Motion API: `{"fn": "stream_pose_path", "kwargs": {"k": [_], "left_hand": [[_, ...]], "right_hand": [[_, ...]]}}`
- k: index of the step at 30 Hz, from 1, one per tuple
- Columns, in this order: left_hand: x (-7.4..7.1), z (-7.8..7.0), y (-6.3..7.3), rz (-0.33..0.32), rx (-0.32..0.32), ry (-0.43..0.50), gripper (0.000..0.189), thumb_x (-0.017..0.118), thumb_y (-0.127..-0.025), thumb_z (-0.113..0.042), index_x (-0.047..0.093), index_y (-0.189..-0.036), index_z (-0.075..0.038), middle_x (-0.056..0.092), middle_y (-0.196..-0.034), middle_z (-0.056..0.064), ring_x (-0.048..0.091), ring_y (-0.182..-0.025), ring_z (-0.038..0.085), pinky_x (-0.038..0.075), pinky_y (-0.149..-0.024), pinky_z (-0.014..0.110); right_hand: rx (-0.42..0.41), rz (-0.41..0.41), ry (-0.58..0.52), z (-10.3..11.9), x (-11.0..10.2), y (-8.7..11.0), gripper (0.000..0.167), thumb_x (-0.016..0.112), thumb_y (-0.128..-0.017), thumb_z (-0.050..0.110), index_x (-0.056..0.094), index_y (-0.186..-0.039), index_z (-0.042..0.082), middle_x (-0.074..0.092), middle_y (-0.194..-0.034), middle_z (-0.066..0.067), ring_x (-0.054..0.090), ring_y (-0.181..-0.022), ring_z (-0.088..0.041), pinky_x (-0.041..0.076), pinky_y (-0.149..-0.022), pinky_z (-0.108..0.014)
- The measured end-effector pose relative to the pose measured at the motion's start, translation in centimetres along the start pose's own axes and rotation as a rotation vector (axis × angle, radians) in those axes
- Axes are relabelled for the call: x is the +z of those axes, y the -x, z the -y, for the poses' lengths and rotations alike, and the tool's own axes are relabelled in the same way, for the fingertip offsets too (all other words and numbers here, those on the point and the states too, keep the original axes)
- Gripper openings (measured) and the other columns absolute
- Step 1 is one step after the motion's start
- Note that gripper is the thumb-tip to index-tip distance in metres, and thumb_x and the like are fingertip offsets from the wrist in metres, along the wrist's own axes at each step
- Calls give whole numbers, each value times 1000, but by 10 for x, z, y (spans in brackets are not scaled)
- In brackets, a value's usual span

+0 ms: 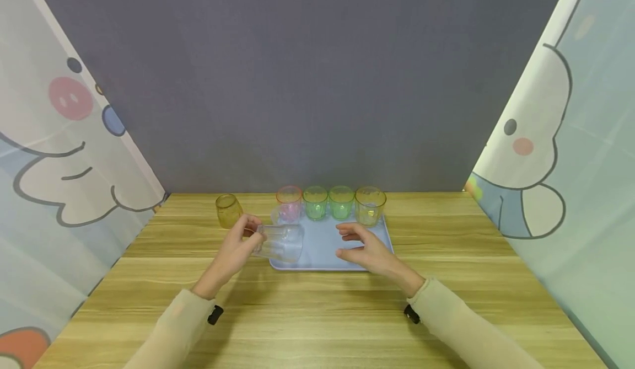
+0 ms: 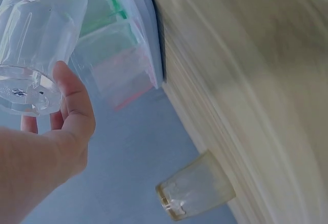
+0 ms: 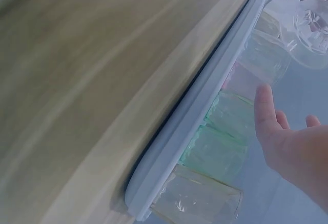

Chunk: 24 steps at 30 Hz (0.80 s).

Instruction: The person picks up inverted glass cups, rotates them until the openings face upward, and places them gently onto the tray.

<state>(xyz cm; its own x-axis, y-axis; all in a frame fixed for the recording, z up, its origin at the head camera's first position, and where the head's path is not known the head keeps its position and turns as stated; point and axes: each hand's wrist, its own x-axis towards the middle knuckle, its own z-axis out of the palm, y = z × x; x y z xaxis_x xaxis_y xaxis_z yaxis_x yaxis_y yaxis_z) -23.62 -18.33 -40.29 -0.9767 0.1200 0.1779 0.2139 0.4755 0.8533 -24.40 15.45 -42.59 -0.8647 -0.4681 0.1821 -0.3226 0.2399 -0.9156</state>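
Note:
My left hand [image 1: 238, 247] grips a clear drinking glass [image 1: 283, 242] by its base end, thumb on one side and fingers on the other. The glass lies sideways above the left part of a light blue tray [image 1: 327, 253], its mouth towards the right. Over the tray's right part, my right hand [image 1: 369, 250] holds nothing, its fingers bent loosely and thumb apart. Along the tray's back stand a pink glass [image 1: 290, 203], two green glasses [image 1: 315, 203] and a yellow-rimmed glass [image 1: 369, 206]. Another clear glass [image 3: 264, 55] stands beside the pink one.
An amber glass [image 1: 229, 212] stands on the wooden table [image 1: 317, 314], left of the tray and just beyond my left hand. A dark grey panel [image 1: 317, 82] rises behind the table. Printed curtains [image 1: 526, 192] hang at both sides.

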Motion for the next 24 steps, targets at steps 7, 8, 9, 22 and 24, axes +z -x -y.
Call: {"fn": "stream_pose_path", "kwargs": {"k": [7,8,9,22,24], "left_hand": [[6,1,1,18,-4,117,26,55,-100,-17,50,-122,-5,52,-120,17,54,-100,26,49,-76,35],[8,0,1,15,-6,133,26,56,-100,-16,50,-122,-5,52,-120,17,54,-98,26,50,-76,34],[9,-1,1,13,-9,146,26,56,-100,-16,50,-122,-4,52,-120,17,55,-98,25,50,-76,34],[23,-5,1,2,-84,241,26,52,-97,-12,52,-121,-3,52,-122,16,53,-104,25,53,-84,41],[23,-5,0,7,-87,253,26,51,-97,-13,51,-121,-3,51,-121,16,53,-106,25,52,-85,42]], "right_hand": [[2,-7,-13,3,5,1,62,73,-94,18,46,-148,1,49,-144,-24,48,-132,-44,42,-105,-58],[4,-7,-18,3,6,1,62,73,-94,18,46,-148,1,49,-144,-23,47,-133,-44,43,-105,-58],[7,-6,-19,3,6,1,62,73,-94,18,45,-148,2,49,-145,-22,47,-133,-44,43,-105,-57],[1,-3,-35,8,11,0,63,72,-95,19,45,-150,7,47,-146,-25,48,-133,-40,44,-104,-53],[-6,-3,-35,8,12,1,62,72,-95,19,44,-150,6,47,-146,-26,48,-133,-41,45,-104,-52]]}}
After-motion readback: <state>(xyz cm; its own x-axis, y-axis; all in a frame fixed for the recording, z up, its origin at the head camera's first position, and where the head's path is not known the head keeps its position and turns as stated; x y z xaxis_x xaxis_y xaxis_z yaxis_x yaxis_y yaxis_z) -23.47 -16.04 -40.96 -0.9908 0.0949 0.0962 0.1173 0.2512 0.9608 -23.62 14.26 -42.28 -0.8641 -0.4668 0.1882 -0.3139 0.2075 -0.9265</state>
